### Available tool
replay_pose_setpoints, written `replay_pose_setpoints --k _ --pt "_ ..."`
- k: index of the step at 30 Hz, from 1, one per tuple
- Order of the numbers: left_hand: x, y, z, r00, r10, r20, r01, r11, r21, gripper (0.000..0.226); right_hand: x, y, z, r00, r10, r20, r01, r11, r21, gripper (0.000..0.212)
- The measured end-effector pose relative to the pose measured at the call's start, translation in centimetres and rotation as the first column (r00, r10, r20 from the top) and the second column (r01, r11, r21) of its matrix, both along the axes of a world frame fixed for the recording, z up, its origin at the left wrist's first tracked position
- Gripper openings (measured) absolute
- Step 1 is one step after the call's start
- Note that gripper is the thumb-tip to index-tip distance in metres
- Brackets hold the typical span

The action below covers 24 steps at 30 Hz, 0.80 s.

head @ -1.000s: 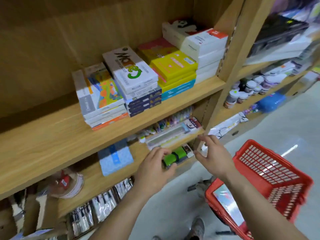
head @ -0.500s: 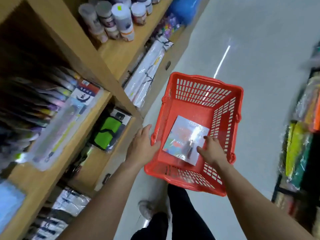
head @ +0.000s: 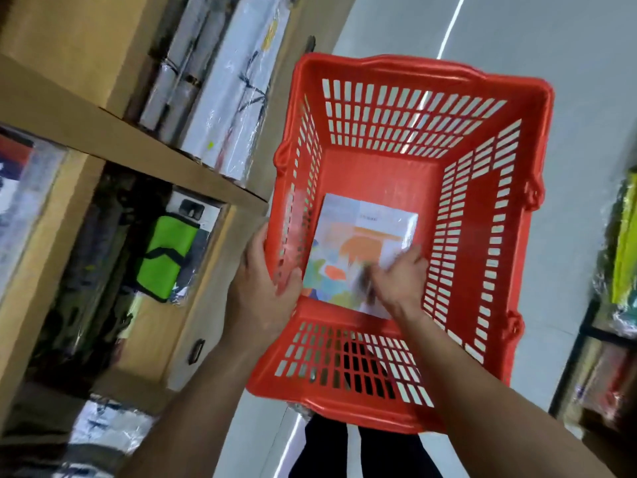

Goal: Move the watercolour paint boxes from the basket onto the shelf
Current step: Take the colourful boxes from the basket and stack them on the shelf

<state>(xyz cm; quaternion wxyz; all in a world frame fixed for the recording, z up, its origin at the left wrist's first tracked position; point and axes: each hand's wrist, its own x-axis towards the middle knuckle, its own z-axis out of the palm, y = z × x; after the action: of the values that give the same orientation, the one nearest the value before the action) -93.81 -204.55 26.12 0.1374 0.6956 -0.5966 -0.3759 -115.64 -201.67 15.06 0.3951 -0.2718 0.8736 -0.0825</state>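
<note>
Right hand (head: 396, 281) rests open-fingered on the box (head: 358, 250), not gripping; left hand (head: 265, 288) clasps the basket (head: 482, 253) wall beside it.

The basket (head: 410, 108) fills the centre of the frame, with the shelf (head: 131, 146) along the left. One paint box (head: 358, 246) lies in the basket, between the left hand (head: 262, 291) on the basket's left wall and the right hand (head: 400, 281) on the box.

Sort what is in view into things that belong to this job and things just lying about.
Belongs to the job:
red basket
paint box lying in it
right hand on the box
left hand gripping the basket's side
wooden shelf

Just lying about:
green pouch
wrapped white rolls
</note>
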Motion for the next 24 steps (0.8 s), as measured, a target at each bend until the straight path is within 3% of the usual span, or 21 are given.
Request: replay_pose_setpoints --k 8,14,17,20,24 --pt "-0.1 0.2 0.3 0.999 0.006 0.044 -0.009 0.999 0.054 0.071 0.2 -1.6 3.5 0.992 0.019 0.124 0.011 0.971 -0.237 0.033" --pt "0.0 0.4 2.5 0.996 -0.048 0.081 0.034 0.985 0.167 0.071 -0.3 0.1 12.4 0.989 0.147 0.03 -0.125 0.916 -0.381 0.031" --pt "0.2 1.7 5.7 0.996 0.044 0.081 -0.056 0.988 0.146 0.067 -1.4 1.9 18.3 0.985 0.158 0.065 -0.103 0.854 -0.51 0.024" --pt "0.8 4.4 10.6 0.991 0.137 0.005 -0.137 0.99 0.029 0.061 -1.4 3.0 24.8 0.962 0.237 0.134 -0.106 0.78 -0.616 0.026" --pt "3.4 9.1 17.5 0.966 0.162 -0.202 -0.179 0.982 -0.065 0.054 2.0 4.1 33.4 0.915 0.354 0.193 -0.095 0.656 -0.749 0.025"
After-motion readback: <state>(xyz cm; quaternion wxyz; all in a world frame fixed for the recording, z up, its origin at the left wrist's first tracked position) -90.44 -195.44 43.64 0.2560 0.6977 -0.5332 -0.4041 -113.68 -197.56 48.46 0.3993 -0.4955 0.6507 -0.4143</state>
